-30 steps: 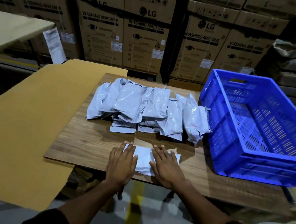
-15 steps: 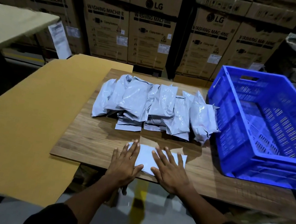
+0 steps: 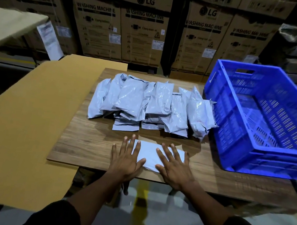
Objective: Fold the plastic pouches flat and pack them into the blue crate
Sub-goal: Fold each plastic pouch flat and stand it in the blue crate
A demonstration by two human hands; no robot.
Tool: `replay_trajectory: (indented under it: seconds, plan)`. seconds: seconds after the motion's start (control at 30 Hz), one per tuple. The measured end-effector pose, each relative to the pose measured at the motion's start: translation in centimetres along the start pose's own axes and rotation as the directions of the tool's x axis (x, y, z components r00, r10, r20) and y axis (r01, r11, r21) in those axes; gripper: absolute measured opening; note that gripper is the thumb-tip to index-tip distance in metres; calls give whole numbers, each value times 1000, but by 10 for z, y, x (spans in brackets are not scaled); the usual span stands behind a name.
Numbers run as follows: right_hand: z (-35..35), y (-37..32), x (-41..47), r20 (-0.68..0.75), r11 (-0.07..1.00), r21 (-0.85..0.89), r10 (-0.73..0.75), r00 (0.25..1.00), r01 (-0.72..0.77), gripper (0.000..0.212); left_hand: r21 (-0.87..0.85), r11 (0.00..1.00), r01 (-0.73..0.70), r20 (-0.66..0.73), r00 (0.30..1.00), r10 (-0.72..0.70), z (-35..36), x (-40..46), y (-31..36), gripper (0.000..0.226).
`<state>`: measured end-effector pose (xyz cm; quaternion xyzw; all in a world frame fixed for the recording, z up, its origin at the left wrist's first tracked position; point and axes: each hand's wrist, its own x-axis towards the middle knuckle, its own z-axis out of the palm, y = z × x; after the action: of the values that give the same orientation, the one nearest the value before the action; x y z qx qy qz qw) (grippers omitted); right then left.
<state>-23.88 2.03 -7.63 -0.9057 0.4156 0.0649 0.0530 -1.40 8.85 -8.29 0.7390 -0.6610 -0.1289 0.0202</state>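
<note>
Both hands are lying flat, fingers straight and spread, on a pale grey plastic pouch (image 3: 150,156) at the near edge of the wooden board (image 3: 87,142). The left hand (image 3: 126,159) is pressing down on the pouch's left end, its outer fingers spilling onto the wood, while the right hand (image 3: 173,167) is pressing the right end; a strip of the pouch is showing between the two thumbs. Neither hand is curling around anything.

Just beyond the flattened pouch, a heap of grey plastic pouches (image 3: 150,105) is lying across the middle of the board, overlapping one another, puffed and crinkled. The rightmost one is sitting just beside the blue crate (image 3: 219,110), which is standing on the board's right side with its slotted floor showing.

A sheet of brown cardboard (image 3: 25,124) is lying to the left of the board. Stacked washing-machine cartons (image 3: 141,28) are filling the background.
</note>
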Motion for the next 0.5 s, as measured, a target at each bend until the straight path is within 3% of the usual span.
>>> replay_trajectory:
  seconds: [0.13,0.2,0.33,0.43,0.5]
  plan:
    - [-5,-11,1,-51,1000,11,-6,999,6,61,4,976,-219,-276,938,212,-2,2,17,60]
    - [-8,-20,7,-81,1000,14,-13,997,14,56,-29,953,-300,-273,920,282,-4,9,25,51]
    - [-7,-35,17,-115,997,74,-14,993,23,54,45,965,-258,-119,958,262,7,20,24,52]
    - [-1,-34,16,-140,999,52,-4,990,12,53,-70,984,-163,-228,963,143,18,12,14,54]
    - [3,-32,15,-172,999,41,-7,985,15,53,-61,984,-169,-337,931,139,24,9,12,48]
